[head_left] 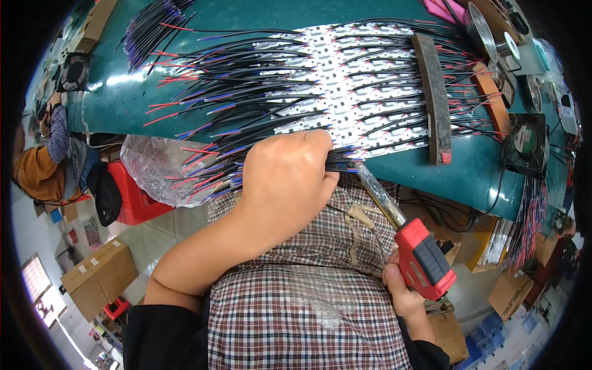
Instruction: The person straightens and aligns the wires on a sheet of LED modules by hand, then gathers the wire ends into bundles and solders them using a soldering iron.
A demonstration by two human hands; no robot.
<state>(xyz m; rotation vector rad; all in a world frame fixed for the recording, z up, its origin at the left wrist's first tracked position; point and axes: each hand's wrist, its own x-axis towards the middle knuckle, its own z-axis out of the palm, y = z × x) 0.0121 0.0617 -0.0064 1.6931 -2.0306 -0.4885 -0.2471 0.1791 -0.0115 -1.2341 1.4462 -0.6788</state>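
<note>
- Head view: the left hand (290,176) is closed around a bundle of black-sleeved wires (216,168), at the near edge of the green worktop (234,12); their right-hand ends stick out past the thumb.
- The right hand (404,293) grips the red soldering gun (425,259); much of that grip is hidden behind the tool.
- The gun's tip is right by the wire ends; whether they touch, I cannot tell.
- Good practice here, I judge: fan the ends so each meets heat separately, and keep the thumb back from the tip.
- Approaching from the near right seems sensible, keeping hot metal off the wired white circuit boards (336,120) beyond.
- Leave the dark bar (431,98) lying across the boards' right-hand wires undisturbed; it probably steadies them.
</note>
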